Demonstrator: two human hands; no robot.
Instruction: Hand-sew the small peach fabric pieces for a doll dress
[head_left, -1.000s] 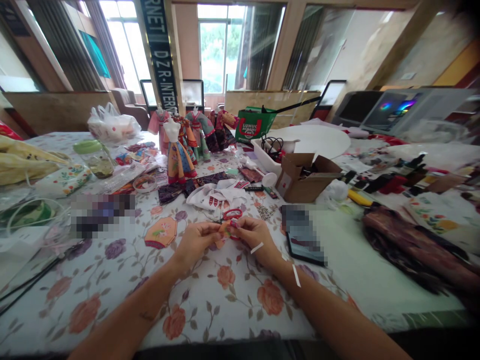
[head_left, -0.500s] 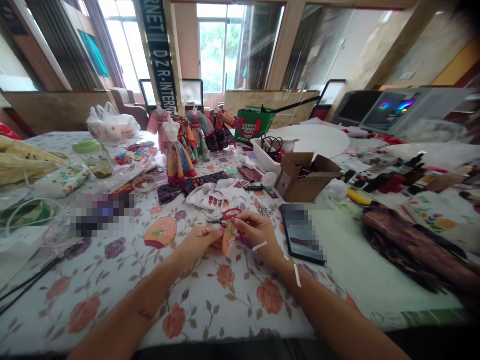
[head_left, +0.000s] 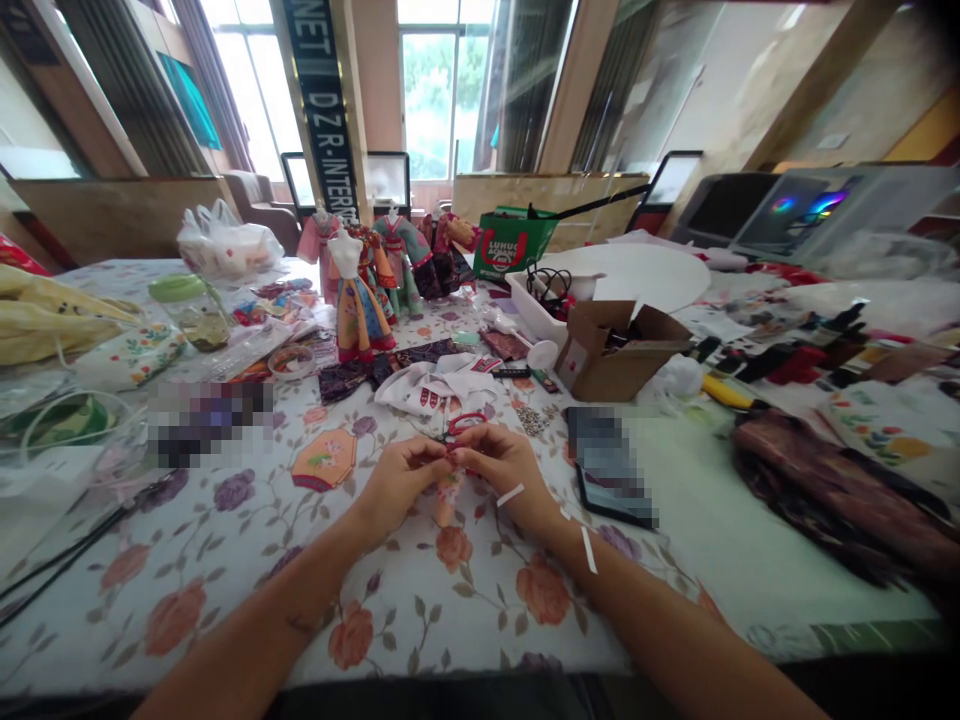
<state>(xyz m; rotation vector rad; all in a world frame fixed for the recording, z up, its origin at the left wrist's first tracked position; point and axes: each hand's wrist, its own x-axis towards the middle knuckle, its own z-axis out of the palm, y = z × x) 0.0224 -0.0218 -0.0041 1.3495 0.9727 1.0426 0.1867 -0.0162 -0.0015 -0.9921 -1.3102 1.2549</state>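
A small orange patterned piece of fabric point(head_left: 448, 498) hangs between my hands, just above the flowered tablecloth point(head_left: 420, 570). My left hand point(head_left: 401, 480) pinches its upper edge with thumb and forefinger. Close against it, my right hand point(head_left: 506, 468) pinches the same edge, the two sets of fingertips nearly touching. Red-handled scissors point(head_left: 466, 422) lie right behind my fingers, partly hidden. To the left rests a flat orange fabric piece point(head_left: 324, 460) with cut corners and a reddish lower border. White strips of tape stick to my right hand and forearm.
Beyond my hands lie white printed cloth point(head_left: 427, 385) and small beads point(head_left: 534, 417). A phone point(head_left: 611, 465) and an open cardboard box point(head_left: 622, 350) are on the right. Miniature dresses on stands point(head_left: 358, 300) rise at the back, near a lidded jar point(head_left: 191, 312).
My hands have come together at the upper edge of the orange fabric, which now hangs lower and more upright. My right hand's fingers have moved slightly left and down.
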